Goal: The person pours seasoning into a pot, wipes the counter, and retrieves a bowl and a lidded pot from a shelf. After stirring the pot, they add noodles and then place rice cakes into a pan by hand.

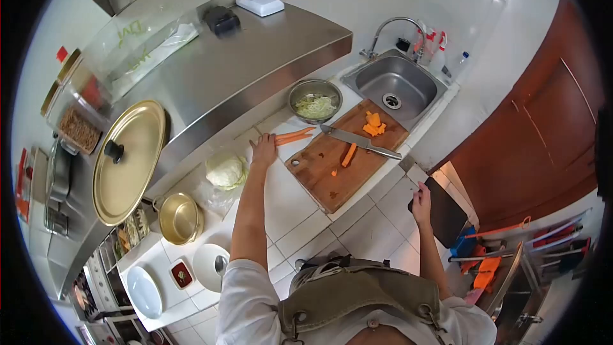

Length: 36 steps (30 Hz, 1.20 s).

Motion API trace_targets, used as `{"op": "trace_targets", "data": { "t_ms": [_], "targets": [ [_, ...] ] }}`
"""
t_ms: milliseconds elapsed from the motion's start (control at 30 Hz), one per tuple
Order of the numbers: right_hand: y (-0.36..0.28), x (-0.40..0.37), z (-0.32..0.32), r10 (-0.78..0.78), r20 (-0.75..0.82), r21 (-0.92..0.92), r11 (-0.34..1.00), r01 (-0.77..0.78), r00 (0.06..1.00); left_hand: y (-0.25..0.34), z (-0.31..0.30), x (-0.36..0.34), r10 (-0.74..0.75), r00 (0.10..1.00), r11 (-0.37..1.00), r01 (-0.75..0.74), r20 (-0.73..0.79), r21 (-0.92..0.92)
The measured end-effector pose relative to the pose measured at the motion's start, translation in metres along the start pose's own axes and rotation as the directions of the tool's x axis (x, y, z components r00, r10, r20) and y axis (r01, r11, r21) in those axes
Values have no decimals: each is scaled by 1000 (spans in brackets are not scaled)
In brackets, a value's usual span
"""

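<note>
Orange, in the head view: we see whole carrots beneath and just beyond the left hand's fingertips, lying on the white tiled counter. We judge them light and stiff, smooth enough to roll or slip if damp, and liable to snap only under hard bending. Best hold, in our estimate: around the thick middle, fingers wrapping several together.

Left hand: fingers spread a little over the near ends, touching; whether they clamp or merely rest, we cannot tell. Beyond these fingers we note the knife lying across the wooden board, and a metal bowl of shreds.

Right hand: fingers loosely bent, partly apart, nothing visible between them; the board's edge is nearby.
</note>
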State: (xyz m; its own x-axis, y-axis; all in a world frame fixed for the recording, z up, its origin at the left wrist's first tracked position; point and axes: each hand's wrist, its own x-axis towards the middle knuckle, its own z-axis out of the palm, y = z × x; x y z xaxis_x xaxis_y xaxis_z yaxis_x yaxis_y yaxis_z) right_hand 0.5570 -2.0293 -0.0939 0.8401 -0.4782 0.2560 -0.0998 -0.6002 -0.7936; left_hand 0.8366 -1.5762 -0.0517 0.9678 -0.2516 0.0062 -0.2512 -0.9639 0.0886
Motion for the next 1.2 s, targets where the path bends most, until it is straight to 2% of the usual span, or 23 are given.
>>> {"op": "trace_targets", "data": {
  "t_ms": [33, 100, 133, 200, 233, 300, 367, 433, 500, 567, 633, 700, 800, 833, 900, 933, 967, 1000, 1033, 1100, 1133, 1167, 1200],
  "targets": [
    [0, -11, -10, 66, 11, -57, 996, -66, 998, 0, -3, 0, 14, 1000, 1000, -14, 6, -1],
    [5, -27, -22, 66, -7, -136, 989, -66, 998, -1, -7, -6, 65, 992, 996, -59, 110, -63],
    [18, -33, -23, 105, -46, -88, 990, -109, 993, -1, -8, -11, 65, 991, 996, -58, 114, -64],
    [33, -41, -20, 172, -117, 48, 985, -168, 978, -2, -12, -25, 10, 998, 977, 5, 69, -215],
    [32, -47, -18, 171, -110, 47, 985, -167, 979, 5, -19, -39, 3, 997, 976, 13, 71, -215],
    [29, -51, -11, 215, -134, 166, 967, -192, 967, 33, -32, -66, -208, 977, 858, 209, 55, -469],
    [32, -52, 5, 224, -91, 213, 956, -201, 970, 71, -38, -88, -297, 950, 751, 294, 95, -591],
    [28, -48, 18, 227, -44, 253, 945, -209, 973, 107, -38, -101, -243, 953, 742, 303, 181, -598],
    [-5, -42, 31, 117, 16, 215, 969, -117, 993, 141, -23, -108, -264, 947, 749, 322, 184, -579],
    [-46, -38, 35, 133, 80, 199, 969, -146, 988, 165, -14, -109, -269, 944, 832, 328, 192, -448],
    [-74, -33, 43, 17, 107, 191, 981, -37, 994, 180, -13, -101, -297, 938, 828, 346, 178, -442],
    [-94, -32, 49, -13, 152, 237, 971, -24, 988, 188, -15, -96, -322, 932, 826, 364, 169, -431],
    [-108, -34, 57, -47, 221, 262, 965, -13, 974, 188, -27, -94, -290, 939, 885, 338, 187, -321],
    [-112, -34, 58, -82, 233, 278, 960, 15, 969, 181, -25, -93, -299, 935, 881, 347, 188, -321],
    [-132, -33, 60, -128, 246, 299, 953, 50, 961, 150, -25, -90, -352, 936, 889, 330, -13, -317],
    [-155, -31, 63, -161, 278, 300, 951, 74, 947, 98, -53, -101, -439, 883, 843, 341, -166, -416],
    [-171, -33, 66, -183, 306, 295, 951, 90, 934, 69, -72, -111, -495, 769, 846, 320, -405, -427],
    [-180, -32, 74, -212, 316, 350, 932, 94, 925, 31, -69, -116, -463, 658, 877, 244, -594, -414],
    [-187, -32, 82, -215, 317, 352, 931, 96, 924, -4, -78, -120, -516, 611, 856, 376, -600, -354],
    [-197, -31, 99, -270, 367, 399, 910, 112, 890, -46, -81, -127, -696, 461, 680, 669, -550, -300],
    [-194, -31, 113, -301, 327, 443, 886, 135, 896, -73, -74, -127, -696, 459, 680, 668, -552, -301],
    [-200, -35, 117, -302, 325, 444, 885, 138, 896, -104, -59, -125, -762, 558, 646, 615, -329, -452],
    [-205, -37, 117, -318, 332, 443, 884, 151, 888, -114, -60, -123, -754, 650, 568, 575, -93, -589]
  ]
}}
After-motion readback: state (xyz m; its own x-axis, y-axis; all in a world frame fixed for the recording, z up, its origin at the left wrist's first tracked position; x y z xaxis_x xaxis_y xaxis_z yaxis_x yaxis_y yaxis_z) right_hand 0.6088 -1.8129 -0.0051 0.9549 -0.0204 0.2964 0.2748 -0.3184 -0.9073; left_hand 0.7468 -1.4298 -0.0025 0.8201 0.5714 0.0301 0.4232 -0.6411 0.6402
